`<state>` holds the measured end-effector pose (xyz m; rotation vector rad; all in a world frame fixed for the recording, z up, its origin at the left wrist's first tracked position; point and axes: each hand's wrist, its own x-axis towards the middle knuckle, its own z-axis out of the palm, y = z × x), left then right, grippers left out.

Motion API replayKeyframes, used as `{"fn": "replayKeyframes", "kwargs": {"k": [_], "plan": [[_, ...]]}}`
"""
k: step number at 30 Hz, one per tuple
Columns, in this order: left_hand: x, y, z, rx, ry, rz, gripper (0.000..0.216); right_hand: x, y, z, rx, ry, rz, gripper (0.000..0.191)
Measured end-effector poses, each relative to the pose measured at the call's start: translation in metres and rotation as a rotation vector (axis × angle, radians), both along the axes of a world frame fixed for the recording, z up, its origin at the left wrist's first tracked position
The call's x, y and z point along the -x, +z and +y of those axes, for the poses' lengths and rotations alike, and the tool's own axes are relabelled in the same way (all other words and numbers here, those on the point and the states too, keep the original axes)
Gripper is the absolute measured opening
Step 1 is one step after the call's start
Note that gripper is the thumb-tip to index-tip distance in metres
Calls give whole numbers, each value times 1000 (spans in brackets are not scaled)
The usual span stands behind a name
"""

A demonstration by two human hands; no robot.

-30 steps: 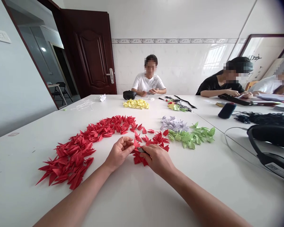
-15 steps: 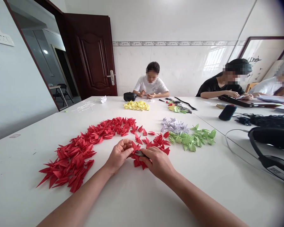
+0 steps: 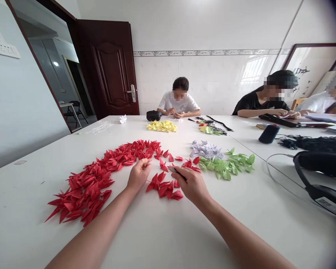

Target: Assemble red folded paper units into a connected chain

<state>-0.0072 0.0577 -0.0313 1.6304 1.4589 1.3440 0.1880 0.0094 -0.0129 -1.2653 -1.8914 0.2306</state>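
Note:
My left hand (image 3: 139, 174) is closed in a pinch beside the long pile of red folded-paper cranes (image 3: 88, 189). Whatever its fingertips hold, if anything, is too small to make out. In my right hand (image 3: 192, 184) is a small dark-handled tool (image 3: 173, 169) with a grey metal tip, pointing left; its kind is mostly hidden by the fingers. Between and just below the hands lies a small group of red paper cranes (image 3: 165, 189) on the table. More loose red cranes (image 3: 162, 164) are scattered beyond the hands.
Lilac (image 3: 205, 149) and green folded papers (image 3: 226, 164) lie right of centre, yellow ones (image 3: 161, 126) farther back. A black headset (image 3: 319, 179) with a cable, a dark thread spool (image 3: 269, 133) and black cords (image 3: 310, 142) occupy the right side. Several people sit across the white table (image 3: 145, 235).
The red crane between my hands has left my left fingers, and red cranes now lie below them. My hands have drawn apart, the left moving left, the right slightly right with its tool.

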Motion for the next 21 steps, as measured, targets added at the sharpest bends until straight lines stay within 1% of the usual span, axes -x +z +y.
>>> {"fn": "replayKeyframes", "kwargs": {"k": [2,5,8,11,14,18,21], "plan": [[-6,-1,13,-22,0,32,36,-2,-1,3,-3,-24,9,26],[-17,-3,26,-20,-37,85,34,-4,-5,5,3,-27,5,26],[-23,-4,31,-16,-54,121,24,-5,-7,6,18,-27,-1,26],[-23,-3,31,-34,-36,116,15,-5,-8,7,27,-22,-25,24],[-20,1,23,-61,14,75,18,-6,-8,6,36,-18,-53,25],[-15,5,-5,-65,80,21,25,-2,-5,-1,24,25,-75,24],[-13,5,-31,-21,32,-48,29,6,-1,-11,15,72,-121,23]]}}
